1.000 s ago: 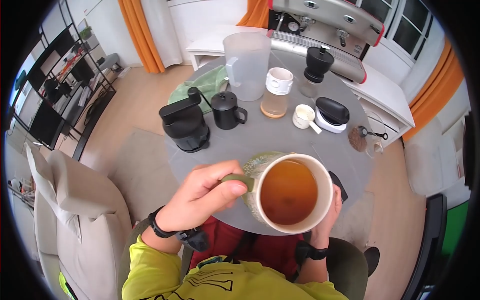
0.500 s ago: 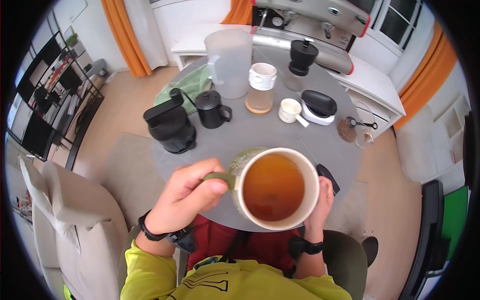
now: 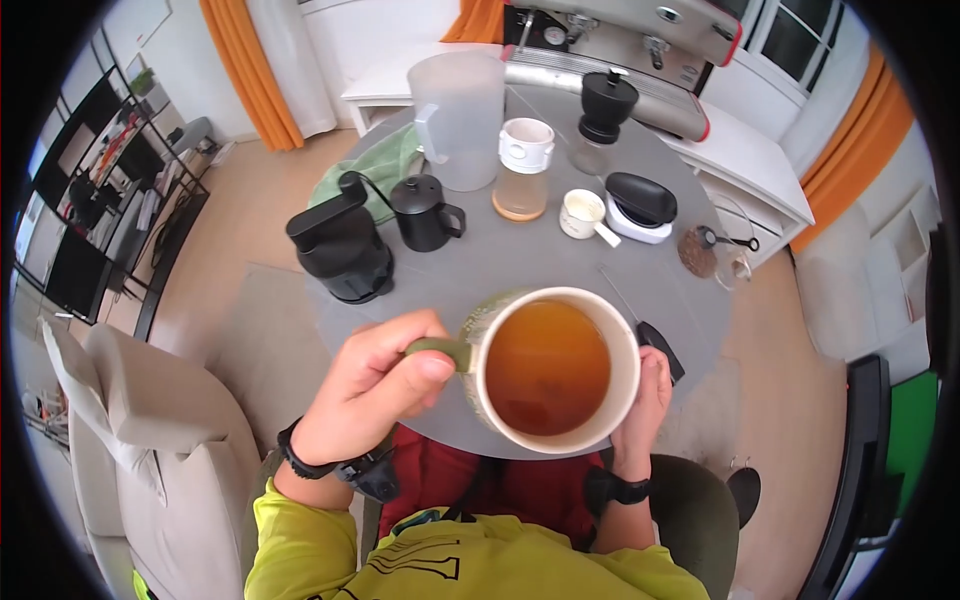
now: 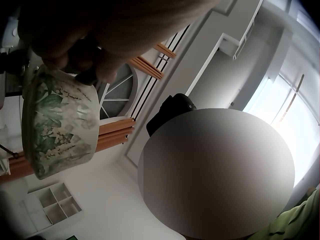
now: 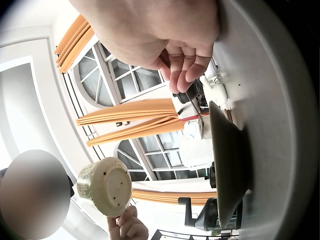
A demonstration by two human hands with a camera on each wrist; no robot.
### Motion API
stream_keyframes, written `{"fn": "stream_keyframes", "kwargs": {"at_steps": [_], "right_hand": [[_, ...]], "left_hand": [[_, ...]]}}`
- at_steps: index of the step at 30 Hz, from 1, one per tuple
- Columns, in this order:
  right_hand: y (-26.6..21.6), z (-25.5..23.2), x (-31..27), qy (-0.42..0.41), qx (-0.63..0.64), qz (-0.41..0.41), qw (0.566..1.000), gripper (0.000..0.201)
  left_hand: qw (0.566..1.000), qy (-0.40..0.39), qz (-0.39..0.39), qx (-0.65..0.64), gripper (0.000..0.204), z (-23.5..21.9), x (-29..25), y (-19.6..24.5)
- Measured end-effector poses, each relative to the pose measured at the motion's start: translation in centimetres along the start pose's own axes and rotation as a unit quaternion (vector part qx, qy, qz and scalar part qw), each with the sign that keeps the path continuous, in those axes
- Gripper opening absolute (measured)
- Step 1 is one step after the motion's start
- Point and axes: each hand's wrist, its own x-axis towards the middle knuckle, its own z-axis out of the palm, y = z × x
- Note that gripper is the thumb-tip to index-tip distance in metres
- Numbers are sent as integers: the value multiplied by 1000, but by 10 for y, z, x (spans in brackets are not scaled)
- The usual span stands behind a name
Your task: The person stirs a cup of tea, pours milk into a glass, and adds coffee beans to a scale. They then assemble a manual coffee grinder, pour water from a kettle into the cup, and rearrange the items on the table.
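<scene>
My left hand (image 3: 375,375) grips the green handle of a large cream mug (image 3: 624,390), patterned with leaves and flowers outside. Amber tea-like liquid (image 3: 548,370) nearly fills it. The right wrist view shows the mug's underside (image 5: 114,187) raised well off the table. My right hand (image 3: 642,405) is low beside the mug's right side, fingers curled. From its fingertips slants a thin metal rod (image 5: 195,107), with a black handle (image 3: 662,352) showing behind the fingers; the grip itself is hidden. Close by on the table stands a green saucer (image 5: 231,167).
On the round grey table (image 3: 450,290) stand a black kettle (image 3: 425,215), a black appliance (image 3: 340,255), a frosted pitcher (image 3: 460,120), a glass carafe (image 3: 520,185), a small white cup (image 3: 580,217), a scale (image 3: 640,228) and a hand grinder (image 3: 605,105). An espresso machine (image 3: 610,85) is behind.
The head view has shifted, so the table, mug and hands sit further left in it. Both hands keep their holds, and the mug stays raised at about the same spot before the body.
</scene>
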Motion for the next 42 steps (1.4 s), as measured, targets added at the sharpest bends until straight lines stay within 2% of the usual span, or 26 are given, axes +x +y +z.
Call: {"fn": "stream_keyframes", "kwargs": {"at_steps": [17,21,24,27,30,42], "right_hand": [[1,-3,1,8,-24,22,999,23],[-1,0,-2,9,-14,6,1000,23],[-1,-1,2,-12,-8,6,1000,23],[-1,0,2,-4,-20,7,1000,23],[-1,-1,2,-4,-21,10,1000,24],[1,-2,3,-12,-6,-1,1000,24]], "left_hand": [[1000,9,27,7,26,3,-2,0],[1000,8,20,13,29,4,-5,3],[999,5,45,23,32,3,-6,4],[998,27,42,33,37,5,-9,6],[995,49,83,34,45,9,-9,10],[988,92,122,7,51,14,-16,15]]}}
